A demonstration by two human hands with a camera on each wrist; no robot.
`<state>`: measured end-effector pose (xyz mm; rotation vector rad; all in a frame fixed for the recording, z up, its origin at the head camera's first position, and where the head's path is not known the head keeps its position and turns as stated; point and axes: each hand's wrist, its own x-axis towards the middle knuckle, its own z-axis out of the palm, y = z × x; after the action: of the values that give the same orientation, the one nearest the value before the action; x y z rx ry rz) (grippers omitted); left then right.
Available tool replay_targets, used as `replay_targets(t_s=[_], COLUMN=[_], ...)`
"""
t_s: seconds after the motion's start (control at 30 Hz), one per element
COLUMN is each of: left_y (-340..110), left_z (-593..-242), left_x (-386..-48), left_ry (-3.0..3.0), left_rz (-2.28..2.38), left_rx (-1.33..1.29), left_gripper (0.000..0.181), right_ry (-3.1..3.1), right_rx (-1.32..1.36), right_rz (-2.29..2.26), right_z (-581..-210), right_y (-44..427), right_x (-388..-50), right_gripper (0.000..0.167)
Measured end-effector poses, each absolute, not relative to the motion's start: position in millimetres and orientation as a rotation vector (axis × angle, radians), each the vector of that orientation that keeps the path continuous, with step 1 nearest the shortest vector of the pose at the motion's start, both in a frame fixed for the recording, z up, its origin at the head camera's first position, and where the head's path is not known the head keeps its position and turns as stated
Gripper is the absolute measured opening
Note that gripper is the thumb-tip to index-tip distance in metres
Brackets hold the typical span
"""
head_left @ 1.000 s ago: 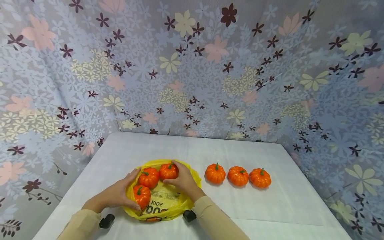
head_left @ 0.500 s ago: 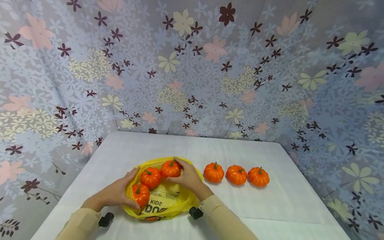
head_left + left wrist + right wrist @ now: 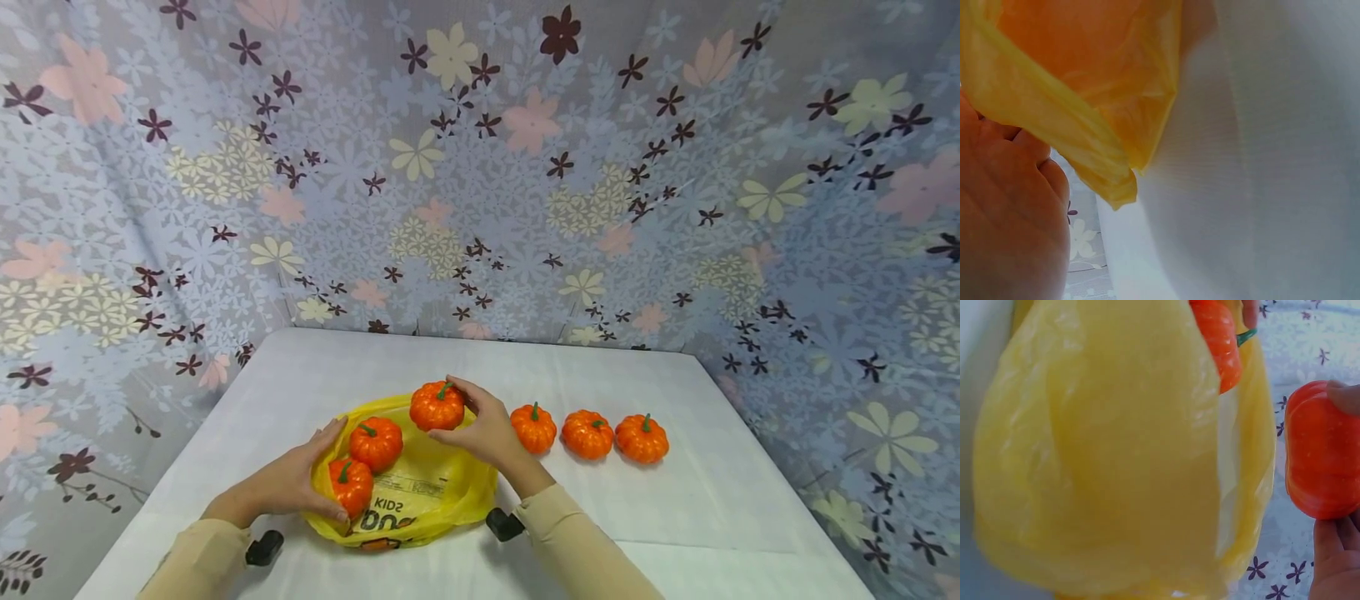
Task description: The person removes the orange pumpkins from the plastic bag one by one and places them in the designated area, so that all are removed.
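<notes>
My right hand (image 3: 483, 425) grips a small orange toy pumpkin (image 3: 437, 406) with a green stem, thumb on one side and fingers on the other. That pumpkin is above the far right rim of a yellow plastic bag (image 3: 442, 492), and in the right wrist view the held pumpkin (image 3: 1322, 453) stands apart from the bag. My left hand (image 3: 285, 483) holds the bag's left side, its thumb and fingers spread along the rim. Inside the bag by that hand lie two more pumpkins, one farther back (image 3: 377, 444) and one nearer (image 3: 351, 487).
On the white table (image 3: 720, 500), right of the bag, three pumpkins stand in a row: left (image 3: 533, 429), middle (image 3: 588, 435) and right (image 3: 642, 439). Black wrist devices sit under both wrists. A flowered cloth (image 3: 480, 167) hangs behind the table.
My right hand has lifted the pumpkin up and slightly right, from inside the bag to above its rim. My left hand has stayed at the bag's left side.
</notes>
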<state>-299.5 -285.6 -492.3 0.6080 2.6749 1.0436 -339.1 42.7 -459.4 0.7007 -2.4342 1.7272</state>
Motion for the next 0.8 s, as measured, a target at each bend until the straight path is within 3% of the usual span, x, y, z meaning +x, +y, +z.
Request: replay_targets(t_s=[0.27,0.8], left_y=[-285.9,-284.9], left_z=[-491.8,-492.3], left_x=[-298.5,-297.8], left_ry=[2.661,2.676], left_rz=[1.046,1.03], left_rx=[0.583,0.579], left_gripper=[0.131,0.133], right_ry=[-2.454,-2.469], right_rx=[0.625,0.455], right_rz=[1.727,1.619], right_z=[-473.9,-468.6], right_y=[59.7,99.4], right_x=[-344.3,-329.7], right_gripper=[0.082,0.078])
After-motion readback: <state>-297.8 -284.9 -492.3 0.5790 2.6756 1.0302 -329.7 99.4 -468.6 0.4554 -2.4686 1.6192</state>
